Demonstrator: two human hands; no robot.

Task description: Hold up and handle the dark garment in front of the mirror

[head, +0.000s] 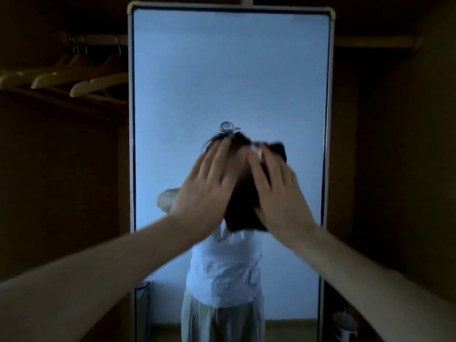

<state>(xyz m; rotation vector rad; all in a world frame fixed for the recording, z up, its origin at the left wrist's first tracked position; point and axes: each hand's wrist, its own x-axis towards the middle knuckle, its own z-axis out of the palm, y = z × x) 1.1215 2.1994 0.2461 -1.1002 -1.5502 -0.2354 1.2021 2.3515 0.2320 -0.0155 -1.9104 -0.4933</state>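
A tall mirror with a white frame stands straight ahead. A dark cloth lies flat against its glass at mid height. My left hand presses on the cloth's left edge with straight fingers. My right hand lies flat on the cloth's right side, and a corner of the cloth shows above its fingers. Below the hands the glass reflects a person in a white top and light trousers; the cloth and hands hide the head.
Several pale wooden hangers hang on a rail in the dark wardrobe at the left. A second rail runs to the right of the mirror. A small light bin stands on the floor at the lower right.
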